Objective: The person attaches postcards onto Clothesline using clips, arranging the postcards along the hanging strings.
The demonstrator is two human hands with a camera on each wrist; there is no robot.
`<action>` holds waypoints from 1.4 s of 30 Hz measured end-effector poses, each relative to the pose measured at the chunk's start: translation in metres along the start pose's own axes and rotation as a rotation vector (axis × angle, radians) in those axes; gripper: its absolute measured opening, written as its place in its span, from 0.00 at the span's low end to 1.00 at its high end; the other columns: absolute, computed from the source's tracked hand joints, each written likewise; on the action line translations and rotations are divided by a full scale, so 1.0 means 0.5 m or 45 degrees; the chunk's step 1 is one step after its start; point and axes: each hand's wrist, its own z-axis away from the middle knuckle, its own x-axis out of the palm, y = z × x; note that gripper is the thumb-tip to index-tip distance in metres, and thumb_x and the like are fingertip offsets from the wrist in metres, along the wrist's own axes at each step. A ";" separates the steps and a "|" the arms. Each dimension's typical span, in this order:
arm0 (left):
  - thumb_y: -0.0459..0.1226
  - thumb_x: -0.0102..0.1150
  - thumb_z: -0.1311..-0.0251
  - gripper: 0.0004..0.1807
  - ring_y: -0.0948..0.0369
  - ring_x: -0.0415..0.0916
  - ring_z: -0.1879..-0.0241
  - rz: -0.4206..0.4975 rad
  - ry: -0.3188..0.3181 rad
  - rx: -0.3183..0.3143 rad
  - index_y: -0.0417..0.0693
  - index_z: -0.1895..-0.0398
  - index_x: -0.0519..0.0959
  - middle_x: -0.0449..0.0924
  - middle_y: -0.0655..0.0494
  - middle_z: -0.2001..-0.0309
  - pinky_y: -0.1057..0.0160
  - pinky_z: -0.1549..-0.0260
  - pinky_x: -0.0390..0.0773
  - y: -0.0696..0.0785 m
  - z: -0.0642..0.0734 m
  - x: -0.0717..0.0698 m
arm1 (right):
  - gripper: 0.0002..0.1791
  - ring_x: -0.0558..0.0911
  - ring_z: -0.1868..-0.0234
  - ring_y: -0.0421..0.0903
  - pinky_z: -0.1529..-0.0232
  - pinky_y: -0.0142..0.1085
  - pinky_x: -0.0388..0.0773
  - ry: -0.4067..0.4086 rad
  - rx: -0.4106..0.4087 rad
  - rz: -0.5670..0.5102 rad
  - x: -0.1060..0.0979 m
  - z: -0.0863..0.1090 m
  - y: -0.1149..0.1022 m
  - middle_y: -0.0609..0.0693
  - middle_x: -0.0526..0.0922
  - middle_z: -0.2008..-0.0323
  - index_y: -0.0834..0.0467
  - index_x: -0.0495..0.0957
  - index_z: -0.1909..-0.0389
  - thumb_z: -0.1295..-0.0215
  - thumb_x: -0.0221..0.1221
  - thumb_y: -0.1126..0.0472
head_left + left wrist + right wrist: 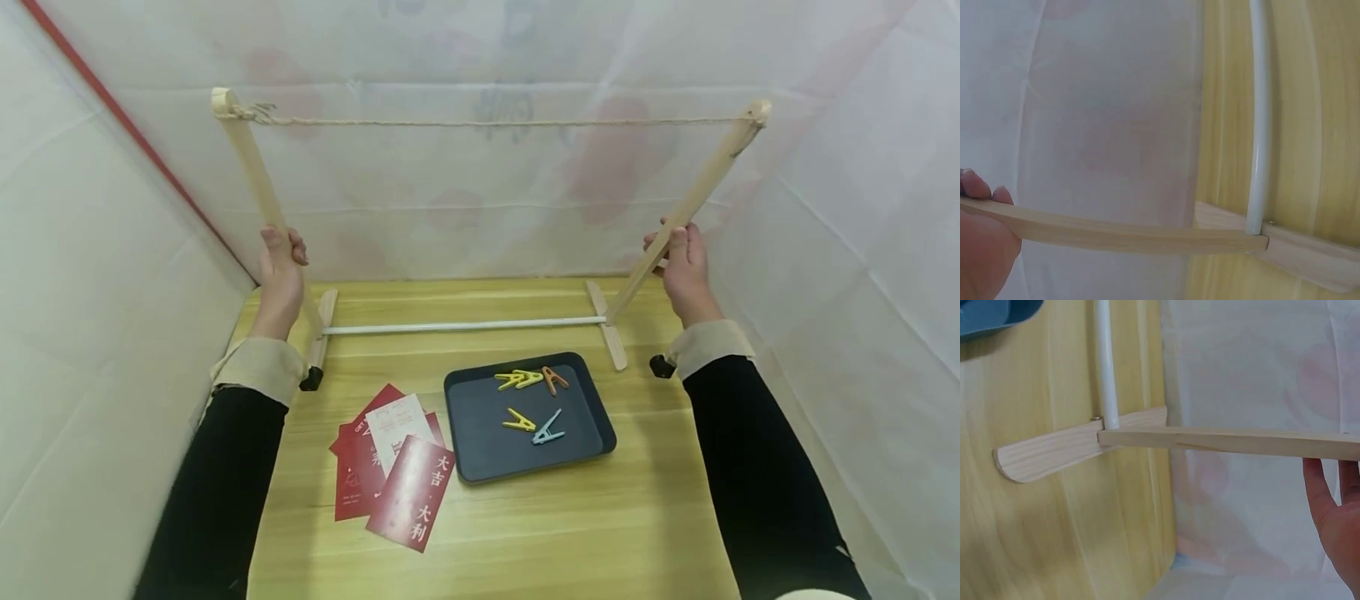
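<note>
A wooden stand [258, 171] with two upright posts rises at the back of the table, a string [487, 124] stretched between the post tops. My left hand [281, 271] grips the left post [1116, 236], fingers wrapped round it at mid-height. On the other side, my right hand [686, 267] holds the right post [1229, 441] between thumb and fingers, with some fingertips behind the wood. A white rod [465, 326] joins the posts low down, and flat wooden feet [606, 325] sit crosswise under them.
A dark tray [487, 450] holds several clothespins [549, 427] in yellow, orange and light blue. Left of it, red and white cards [412, 492] lie overlapping on the wood-grain table [540, 533]. Pale fabric walls [465, 225] close in the back and both sides.
</note>
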 end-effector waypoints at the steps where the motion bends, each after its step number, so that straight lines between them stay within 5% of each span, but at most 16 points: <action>1: 0.70 0.27 0.44 0.35 0.60 0.61 0.68 0.012 0.002 0.000 0.52 0.64 0.69 0.62 0.57 0.73 0.67 0.57 0.60 -0.001 -0.003 -0.001 | 0.27 0.78 0.50 0.49 0.52 0.42 0.78 0.010 0.006 -0.006 0.003 0.001 -0.002 0.54 0.79 0.50 0.48 0.66 0.34 0.28 0.41 0.39; 4: 0.71 0.27 0.43 0.37 0.59 0.66 0.64 -0.009 -0.025 -0.062 0.52 0.57 0.71 0.66 0.55 0.69 0.65 0.51 0.63 -0.002 -0.011 -0.009 | 0.28 0.78 0.50 0.47 0.49 0.45 0.76 0.032 0.015 0.013 0.014 -0.001 -0.010 0.54 0.78 0.49 0.48 0.65 0.33 0.27 0.40 0.39; 6: 0.69 0.25 0.38 0.39 0.56 0.69 0.49 -0.103 -0.090 -0.191 0.54 0.42 0.69 0.73 0.51 0.54 0.60 0.40 0.62 0.008 -0.005 -0.020 | 0.29 0.77 0.48 0.47 0.44 0.48 0.73 0.054 0.042 0.044 0.025 -0.001 -0.016 0.54 0.77 0.47 0.48 0.62 0.31 0.26 0.40 0.39; 9: 0.66 0.28 0.32 0.39 0.55 0.49 0.24 -0.195 -0.145 -0.431 0.68 0.21 0.42 0.54 0.51 0.24 0.53 0.25 0.48 0.021 0.036 -0.040 | 0.30 0.74 0.45 0.48 0.42 0.48 0.69 0.125 0.060 0.124 0.049 0.019 -0.019 0.54 0.73 0.42 0.46 0.54 0.25 0.23 0.40 0.41; 12: 0.63 0.41 0.30 0.46 0.56 0.30 0.21 -0.221 -0.084 -0.637 0.79 0.26 0.20 0.30 0.61 0.19 0.48 0.24 0.39 0.019 0.124 -0.067 | 0.32 0.67 0.36 0.49 0.34 0.44 0.65 0.208 0.079 0.218 0.077 0.056 0.007 0.53 0.65 0.34 0.40 0.45 0.23 0.22 0.43 0.44; 14: 0.59 0.48 0.30 0.49 0.53 0.37 0.21 -0.238 -0.044 -0.683 0.80 0.25 0.21 0.35 0.57 0.19 0.43 0.25 0.46 0.013 0.205 -0.092 | 0.34 0.63 0.32 0.48 0.30 0.43 0.60 0.229 0.042 0.278 0.105 0.084 0.036 0.52 0.62 0.31 0.39 0.46 0.23 0.24 0.47 0.46; 16: 0.53 0.51 0.29 0.48 0.47 0.48 0.24 -0.323 -0.096 -0.696 0.73 0.22 0.26 0.44 0.50 0.20 0.39 0.29 0.56 0.002 0.287 -0.109 | 0.33 0.61 0.29 0.48 0.28 0.45 0.57 0.205 -0.007 0.356 0.133 0.118 0.069 0.52 0.61 0.29 0.43 0.53 0.25 0.27 0.53 0.48; 19: 0.46 0.54 0.28 0.44 0.42 0.66 0.34 -0.510 -0.300 -0.591 0.57 0.19 0.38 0.62 0.39 0.29 0.41 0.39 0.71 -0.003 0.415 -0.108 | 0.26 0.68 0.32 0.53 0.30 0.51 0.61 0.023 -0.164 0.474 0.172 0.188 0.108 0.54 0.71 0.34 0.55 0.69 0.33 0.30 0.59 0.54; 22: 0.41 0.62 0.33 0.45 0.44 0.74 0.44 -0.743 -0.476 -0.477 0.45 0.21 0.46 0.73 0.37 0.40 0.45 0.46 0.78 -0.002 0.528 -0.079 | 0.20 0.76 0.40 0.54 0.38 0.53 0.71 -0.348 -0.330 0.663 0.195 0.260 0.149 0.54 0.80 0.43 0.57 0.77 0.42 0.32 0.63 0.56; 27: 0.47 0.68 0.39 0.49 0.37 0.71 0.41 -1.157 -0.517 -0.547 0.42 0.22 0.51 0.70 0.34 0.36 0.35 0.45 0.74 0.014 0.653 -0.013 | 0.22 0.78 0.41 0.53 0.42 0.52 0.76 -0.950 -0.568 1.120 0.203 0.332 0.207 0.50 0.81 0.44 0.53 0.80 0.43 0.36 0.67 0.52; 31: 0.53 0.69 0.44 0.49 0.36 0.70 0.44 -1.325 -0.467 -0.570 0.38 0.27 0.59 0.69 0.32 0.39 0.34 0.51 0.76 0.012 0.687 0.035 | 0.26 0.75 0.38 0.56 0.39 0.53 0.73 -1.092 -0.652 1.341 0.203 0.339 0.234 0.52 0.79 0.40 0.52 0.80 0.42 0.41 0.71 0.51; 36: 0.55 0.78 0.57 0.54 0.40 0.68 0.50 -1.447 -0.465 -0.382 0.33 0.32 0.65 0.69 0.35 0.47 0.39 0.56 0.75 -0.021 0.685 0.075 | 0.30 0.75 0.40 0.56 0.43 0.53 0.75 -1.055 -0.618 1.423 0.190 0.340 0.245 0.52 0.79 0.41 0.51 0.80 0.41 0.46 0.74 0.50; 42: 0.48 0.84 0.65 0.56 0.46 0.66 0.58 -1.372 -0.443 -0.354 0.36 0.31 0.65 0.66 0.40 0.56 0.53 0.69 0.73 -0.053 0.676 0.089 | 0.29 0.77 0.48 0.53 0.49 0.51 0.77 -0.962 -0.528 1.446 0.176 0.350 0.246 0.50 0.81 0.47 0.50 0.81 0.44 0.48 0.75 0.47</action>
